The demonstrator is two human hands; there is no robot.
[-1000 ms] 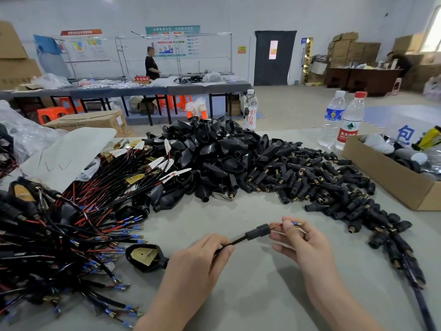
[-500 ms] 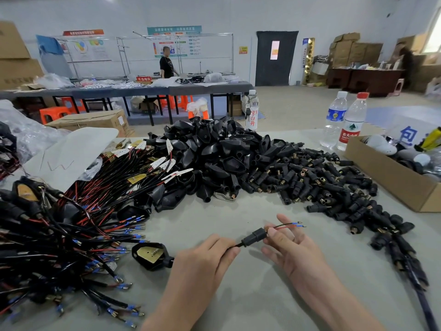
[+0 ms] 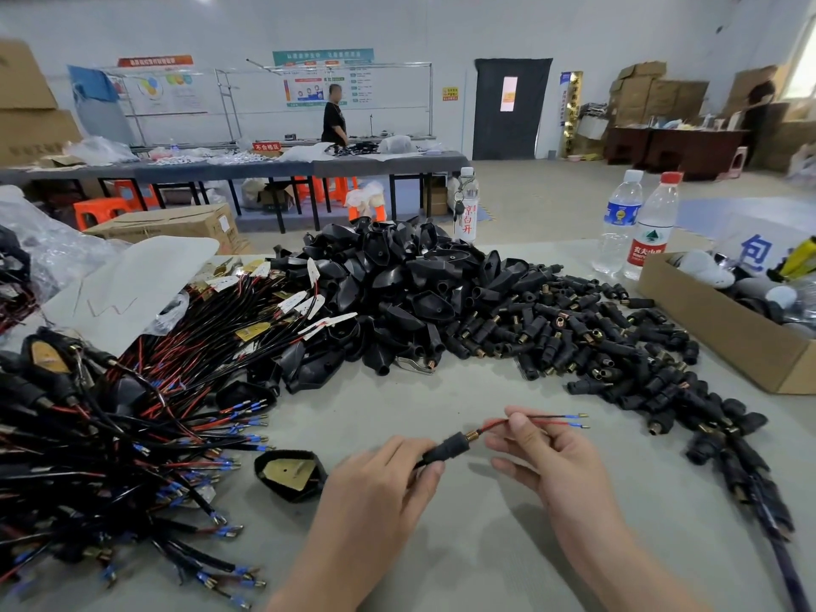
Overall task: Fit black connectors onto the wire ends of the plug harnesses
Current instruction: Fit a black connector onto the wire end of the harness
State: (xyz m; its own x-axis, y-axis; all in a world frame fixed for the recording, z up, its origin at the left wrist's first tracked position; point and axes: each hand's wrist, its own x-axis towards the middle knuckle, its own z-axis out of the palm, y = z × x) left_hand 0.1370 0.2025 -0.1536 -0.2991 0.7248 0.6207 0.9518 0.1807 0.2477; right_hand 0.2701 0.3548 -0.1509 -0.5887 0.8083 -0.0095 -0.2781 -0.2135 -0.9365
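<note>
Evidently the left hand grips the black connector at its rear to steady it; the right hand pinches both wires straight.

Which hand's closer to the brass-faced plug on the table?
Left. The left hand sits just right of the plug; the right hand is farther right, beyond the connector, pinching the wires.

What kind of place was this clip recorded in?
Likely a small factory assembly hall: heaps of black connectors and wired plug harnesses on the worktable, stacked cartons along the wall.
</note>
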